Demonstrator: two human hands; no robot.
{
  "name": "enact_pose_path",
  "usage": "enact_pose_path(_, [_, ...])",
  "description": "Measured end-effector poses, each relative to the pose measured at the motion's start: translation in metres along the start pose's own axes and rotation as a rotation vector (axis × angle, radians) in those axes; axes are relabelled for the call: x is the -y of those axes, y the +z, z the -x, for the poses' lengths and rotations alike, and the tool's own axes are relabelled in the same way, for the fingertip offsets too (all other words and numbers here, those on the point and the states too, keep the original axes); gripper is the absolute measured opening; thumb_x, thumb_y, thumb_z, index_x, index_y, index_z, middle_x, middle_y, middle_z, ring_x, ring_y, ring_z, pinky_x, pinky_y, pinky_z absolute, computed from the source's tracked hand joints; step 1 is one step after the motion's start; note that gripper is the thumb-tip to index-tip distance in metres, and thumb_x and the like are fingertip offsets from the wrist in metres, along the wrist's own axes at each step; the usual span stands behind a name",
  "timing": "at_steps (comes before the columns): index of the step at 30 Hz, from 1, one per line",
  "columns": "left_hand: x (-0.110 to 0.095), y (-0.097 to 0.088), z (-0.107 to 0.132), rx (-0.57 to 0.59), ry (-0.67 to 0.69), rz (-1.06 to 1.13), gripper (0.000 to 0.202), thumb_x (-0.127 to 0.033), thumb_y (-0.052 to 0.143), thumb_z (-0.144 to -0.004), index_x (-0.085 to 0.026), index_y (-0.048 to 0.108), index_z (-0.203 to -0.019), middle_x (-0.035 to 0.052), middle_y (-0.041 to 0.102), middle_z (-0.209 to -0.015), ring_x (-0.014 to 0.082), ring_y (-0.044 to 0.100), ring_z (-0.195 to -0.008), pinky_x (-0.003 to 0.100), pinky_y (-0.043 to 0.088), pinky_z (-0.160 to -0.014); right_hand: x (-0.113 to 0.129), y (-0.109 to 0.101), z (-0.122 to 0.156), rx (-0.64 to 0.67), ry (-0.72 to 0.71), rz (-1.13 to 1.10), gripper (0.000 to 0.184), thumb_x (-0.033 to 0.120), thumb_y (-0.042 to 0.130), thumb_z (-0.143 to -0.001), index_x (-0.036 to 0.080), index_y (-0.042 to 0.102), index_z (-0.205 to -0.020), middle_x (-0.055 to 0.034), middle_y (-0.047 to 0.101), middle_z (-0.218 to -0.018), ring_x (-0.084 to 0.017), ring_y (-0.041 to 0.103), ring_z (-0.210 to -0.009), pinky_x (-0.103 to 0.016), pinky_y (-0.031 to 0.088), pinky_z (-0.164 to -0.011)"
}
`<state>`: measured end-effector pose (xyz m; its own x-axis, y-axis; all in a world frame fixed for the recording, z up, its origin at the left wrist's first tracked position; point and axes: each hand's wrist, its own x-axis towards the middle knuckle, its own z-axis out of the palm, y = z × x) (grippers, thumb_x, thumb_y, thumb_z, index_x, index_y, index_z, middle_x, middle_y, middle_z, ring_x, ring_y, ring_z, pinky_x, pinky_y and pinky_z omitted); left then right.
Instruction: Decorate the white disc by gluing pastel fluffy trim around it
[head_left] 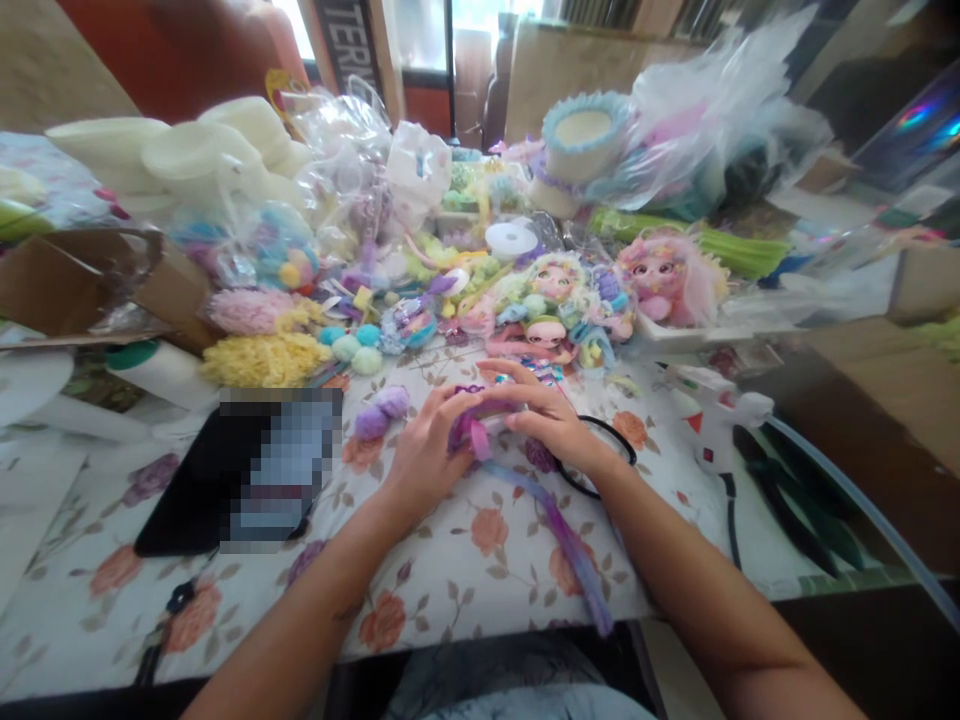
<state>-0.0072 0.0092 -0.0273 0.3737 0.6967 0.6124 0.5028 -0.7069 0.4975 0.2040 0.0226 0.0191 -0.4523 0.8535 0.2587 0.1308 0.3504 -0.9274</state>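
My left hand (426, 450) and my right hand (546, 415) meet over the flowered tablecloth (465, 570). Both pinch a small purple and pink ribbon piece (471, 428) between their fingers. A long purple ribbon tail (570, 550) trails from it toward the table's front edge. A black hair band (600, 458) lies under my right wrist. Two purple pompoms (381, 410) sit just left of my left hand.
A black tablet (225, 480) lies at the left. A white glue gun (712, 420) and green-handled pliers (795, 500) lie at the right. Doll heads (555, 300), pompoms, yellow trim (262, 360), a white tape roll (511, 240) and plastic bags crowd the back.
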Motion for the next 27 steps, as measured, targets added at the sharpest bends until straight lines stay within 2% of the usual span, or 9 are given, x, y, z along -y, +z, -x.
enact_pose_path(5, [-0.003,-0.005,-0.002,0.116,-0.013,-0.029,0.045,-0.018,0.055,-0.089,-0.027,0.051,-0.133,0.0120,0.049,-0.130,0.0274,0.058,-0.114,0.040,0.054,-0.088,-0.001,-0.002,-0.003,0.019,0.016,-0.052,0.033,0.026,0.059,-0.084,0.029,0.076,-0.112,-0.0029,0.052,-0.146,-0.028,0.042,-0.140,-0.047,0.025,-0.121])
enact_pose_path(9, [-0.003,-0.004,-0.002,0.157,-0.048,-0.025,0.049,-0.017,0.057,-0.088,-0.029,0.055,-0.136,0.0106,0.047,-0.129,0.0284,0.055,-0.116,0.041,0.052,-0.092,-0.002,-0.004,-0.004,0.032,0.020,-0.063,0.031,0.030,0.059,-0.085,0.029,0.076,-0.110,-0.0019,0.054,-0.145,-0.029,0.042,-0.140,-0.047,0.027,-0.120])
enact_pose_path(15, [-0.003,-0.005,-0.004,0.153,-0.075,0.032,0.055,-0.011,0.059,-0.082,-0.026,0.058,-0.135,0.0089,0.050,-0.122,0.0254,0.056,-0.110,0.038,0.053,-0.092,-0.005,-0.003,-0.006,0.014,0.019,-0.103,0.031,0.027,0.061,-0.083,0.030,0.077,-0.110,-0.0016,0.057,-0.142,-0.027,0.042,-0.141,-0.044,0.026,-0.120])
enact_pose_path(20, [-0.007,-0.008,-0.009,0.150,-0.116,0.149,0.063,-0.004,0.059,-0.081,-0.029,0.053,-0.139,0.0064,0.053,-0.124,0.0226,0.056,-0.116,0.037,0.050,-0.100,-0.005,-0.008,0.003,-0.042,-0.003,-0.108,0.033,0.029,0.063,-0.085,0.033,0.074,-0.115,-0.0012,0.058,-0.142,-0.027,0.043,-0.140,-0.045,0.028,-0.119])
enact_pose_path(24, [-0.008,-0.009,-0.010,0.160,-0.155,0.151,0.063,-0.004,0.061,-0.081,-0.029,0.054,-0.139,0.0059,0.054,-0.122,0.0210,0.057,-0.113,0.035,0.050,-0.099,-0.007,-0.013,0.015,-0.103,-0.003,-0.095,0.026,0.027,0.061,-0.088,0.035,0.078,-0.105,0.0024,0.057,-0.143,-0.027,0.041,-0.142,-0.045,0.027,-0.120])
enact_pose_path(27, [-0.009,-0.008,-0.010,0.162,-0.177,0.131,0.062,-0.005,0.062,-0.082,-0.028,0.055,-0.139,0.0056,0.054,-0.119,0.0202,0.058,-0.111,0.034,0.051,-0.097,-0.009,-0.015,0.020,-0.091,0.024,-0.088,0.026,0.027,0.059,-0.089,0.037,0.079,-0.105,0.0040,0.056,-0.145,-0.027,0.042,-0.142,-0.046,0.025,-0.121])
